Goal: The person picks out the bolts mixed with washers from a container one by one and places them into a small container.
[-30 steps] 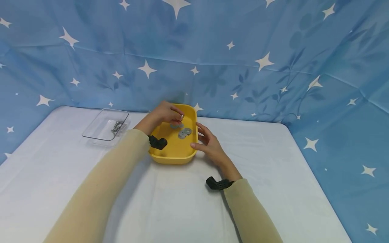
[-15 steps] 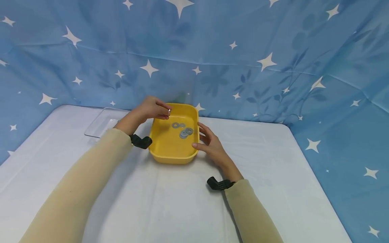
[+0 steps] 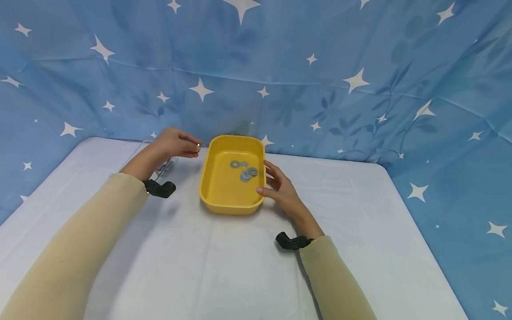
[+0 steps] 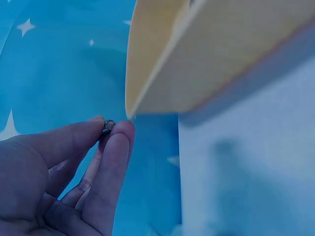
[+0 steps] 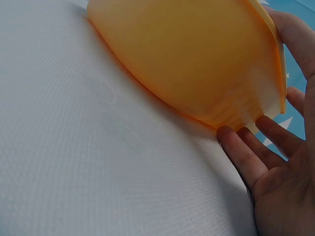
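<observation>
My left hand [image 3: 176, 143] is raised left of the yellow tray [image 3: 224, 193], pinching a small metal piece [image 4: 109, 126] between thumb and fingertips. Only its round, shiny end shows in the left wrist view; I cannot tell its kind. Several flat grey washers [image 3: 246, 175] lie inside the tray, some overlapping. At the tray's right side, my right hand [image 3: 282, 192] holds the wall, thumb over the rim and the other fingers against the outside, as the right wrist view also shows.
Behind the left forearm, a clear plastic box is largely hidden; a few metal bolts [image 3: 165, 167] show beside the wrist. A white cloth [image 3: 236, 262] covers the table. A blue curtain with white stars [image 3: 296, 102] hangs directly behind the tray.
My left hand has moved left out of the tray with the small metal piece, and its forearm now covers most of the clear box. The right hand stays on the tray.
</observation>
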A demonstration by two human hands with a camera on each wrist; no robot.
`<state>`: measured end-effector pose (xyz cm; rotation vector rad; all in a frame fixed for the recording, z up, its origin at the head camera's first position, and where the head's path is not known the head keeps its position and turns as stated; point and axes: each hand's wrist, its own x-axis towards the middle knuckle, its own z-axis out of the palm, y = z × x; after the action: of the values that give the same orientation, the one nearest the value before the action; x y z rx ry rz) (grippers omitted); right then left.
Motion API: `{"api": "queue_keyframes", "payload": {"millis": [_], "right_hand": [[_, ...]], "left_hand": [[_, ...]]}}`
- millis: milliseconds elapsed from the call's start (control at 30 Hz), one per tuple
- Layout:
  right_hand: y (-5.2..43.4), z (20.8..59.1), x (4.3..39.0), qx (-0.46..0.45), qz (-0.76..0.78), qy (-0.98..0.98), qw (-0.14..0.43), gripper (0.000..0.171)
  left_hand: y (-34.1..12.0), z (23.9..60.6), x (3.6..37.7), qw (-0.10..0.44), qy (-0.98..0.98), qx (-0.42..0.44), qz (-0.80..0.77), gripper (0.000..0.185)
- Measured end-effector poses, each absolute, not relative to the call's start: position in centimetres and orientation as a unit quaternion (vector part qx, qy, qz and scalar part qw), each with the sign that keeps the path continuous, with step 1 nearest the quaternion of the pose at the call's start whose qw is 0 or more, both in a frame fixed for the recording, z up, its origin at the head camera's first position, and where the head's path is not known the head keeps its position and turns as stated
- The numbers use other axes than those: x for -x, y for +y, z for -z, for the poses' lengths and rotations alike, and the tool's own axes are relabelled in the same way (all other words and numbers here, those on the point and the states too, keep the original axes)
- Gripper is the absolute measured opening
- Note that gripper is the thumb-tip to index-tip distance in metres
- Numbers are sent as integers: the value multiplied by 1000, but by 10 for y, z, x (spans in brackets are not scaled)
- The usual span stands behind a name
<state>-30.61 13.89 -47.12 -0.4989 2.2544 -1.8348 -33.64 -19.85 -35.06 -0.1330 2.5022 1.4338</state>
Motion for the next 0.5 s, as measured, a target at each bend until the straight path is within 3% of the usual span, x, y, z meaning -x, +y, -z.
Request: {"api": "queue_keyframes", "payload": {"millis": [500], "right_hand": [[137, 468, 304, 165, 620, 761, 96, 83]], "left_hand": [[-256, 363, 326, 98, 871, 80, -474, 43]]}}
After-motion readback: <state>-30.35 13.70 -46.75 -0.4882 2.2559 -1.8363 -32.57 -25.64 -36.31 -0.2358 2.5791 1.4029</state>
